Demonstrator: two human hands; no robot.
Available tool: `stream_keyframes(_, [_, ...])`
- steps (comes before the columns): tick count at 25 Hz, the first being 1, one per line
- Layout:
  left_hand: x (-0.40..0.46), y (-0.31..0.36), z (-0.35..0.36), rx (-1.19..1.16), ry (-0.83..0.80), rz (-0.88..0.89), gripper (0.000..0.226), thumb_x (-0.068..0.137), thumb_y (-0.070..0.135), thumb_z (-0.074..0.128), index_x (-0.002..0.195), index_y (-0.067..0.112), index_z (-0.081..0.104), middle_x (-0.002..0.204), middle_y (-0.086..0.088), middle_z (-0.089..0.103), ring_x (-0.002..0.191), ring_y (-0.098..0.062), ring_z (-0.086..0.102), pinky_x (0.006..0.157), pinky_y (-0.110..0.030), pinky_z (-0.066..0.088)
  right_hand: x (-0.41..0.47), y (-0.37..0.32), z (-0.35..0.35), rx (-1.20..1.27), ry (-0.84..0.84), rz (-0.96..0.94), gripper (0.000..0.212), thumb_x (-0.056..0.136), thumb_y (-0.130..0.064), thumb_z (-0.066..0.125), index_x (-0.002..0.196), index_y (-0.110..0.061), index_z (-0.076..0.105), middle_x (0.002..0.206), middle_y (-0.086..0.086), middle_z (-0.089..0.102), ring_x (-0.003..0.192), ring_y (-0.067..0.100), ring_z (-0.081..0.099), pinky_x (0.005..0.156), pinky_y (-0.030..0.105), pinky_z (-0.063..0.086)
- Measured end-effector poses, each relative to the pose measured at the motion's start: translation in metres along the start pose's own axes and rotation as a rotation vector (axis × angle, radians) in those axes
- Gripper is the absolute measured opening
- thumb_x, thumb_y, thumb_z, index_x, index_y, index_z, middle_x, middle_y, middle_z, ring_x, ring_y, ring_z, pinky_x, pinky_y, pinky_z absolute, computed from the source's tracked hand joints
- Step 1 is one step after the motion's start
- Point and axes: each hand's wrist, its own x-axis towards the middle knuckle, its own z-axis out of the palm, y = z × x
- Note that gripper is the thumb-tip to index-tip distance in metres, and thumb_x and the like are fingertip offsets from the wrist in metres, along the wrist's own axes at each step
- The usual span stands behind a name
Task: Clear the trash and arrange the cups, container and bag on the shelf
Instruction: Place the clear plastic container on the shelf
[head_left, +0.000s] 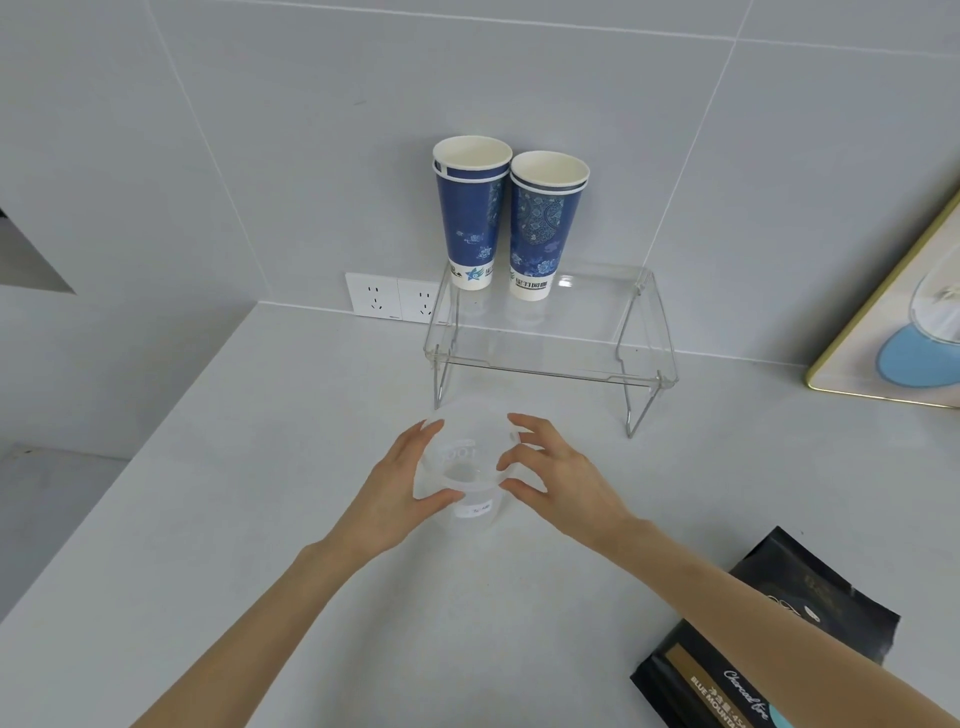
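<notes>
Both hands clasp a clear plastic container (467, 467) at the centre of the frame. The left hand (395, 483) curls round its left side, thumb on the near rim; the right hand (550, 478) closes on the right side with spread fingers. The container sits on, or just above, the pale countertop (208, 519); contact cannot be told. Beyond it, above centre, stands a clear acrylic shelf (550, 332) against the tiled wall, with two stacks of blue paper cups (511, 218) upright on its left end. A black coffee bag (769, 639) lies at lower right, partly under the right forearm.
</notes>
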Motion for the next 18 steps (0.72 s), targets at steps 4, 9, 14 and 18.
stream_keyframes(4, [0.0, 0.013, -0.017, -0.062, 0.061, 0.033, 0.081, 0.071, 0.025, 0.073, 0.136, 0.024, 0.025, 0.139, 0.001, 0.038, 0.117, -0.009, 0.042, 0.097, -0.023, 0.034, 0.004, -0.011, -0.014, 0.055, 0.071, -0.034, 0.016, 0.082, -0.024, 0.063, 0.095, -0.015, 0.064, 0.14, 0.003, 0.039, 0.118, 0.017, 0.052, 0.091, 0.037, 0.05])
stream_keyframes(9, [0.014, 0.043, -0.051, -0.133, 0.152, 0.106, 0.087, 0.067, 0.025, 0.076, 0.137, 0.027, 0.024, 0.133, 0.009, 0.041, 0.114, -0.003, 0.042, 0.085, -0.008, 0.038, 0.023, -0.028, -0.054, 0.092, 0.196, -0.103, 0.014, 0.078, -0.018, 0.068, 0.091, -0.013, 0.066, 0.132, 0.01, 0.046, 0.109, 0.02, 0.058, 0.092, 0.029, 0.044])
stream_keyframes(14, [0.042, 0.071, -0.081, -0.145, 0.225, 0.123, 0.087, 0.067, 0.027, 0.075, 0.137, 0.028, 0.025, 0.139, 0.006, 0.041, 0.11, -0.003, 0.043, 0.079, -0.005, 0.039, 0.052, -0.039, -0.088, 0.097, 0.287, -0.133, 0.016, 0.078, -0.016, 0.068, 0.093, -0.012, 0.067, 0.13, 0.01, 0.047, 0.106, 0.015, 0.056, 0.091, 0.031, 0.048])
stream_keyframes(18, [0.068, 0.086, -0.095, -0.152, 0.251, 0.134, 0.084, 0.069, 0.025, 0.073, 0.137, 0.025, 0.024, 0.143, 0.003, 0.038, 0.109, -0.003, 0.04, 0.085, -0.011, 0.038, 0.081, -0.04, -0.106, 0.073, 0.31, -0.141, 0.018, 0.08, -0.016, 0.066, 0.098, -0.011, 0.065, 0.133, 0.011, 0.048, 0.114, 0.021, 0.054, 0.096, 0.035, 0.047])
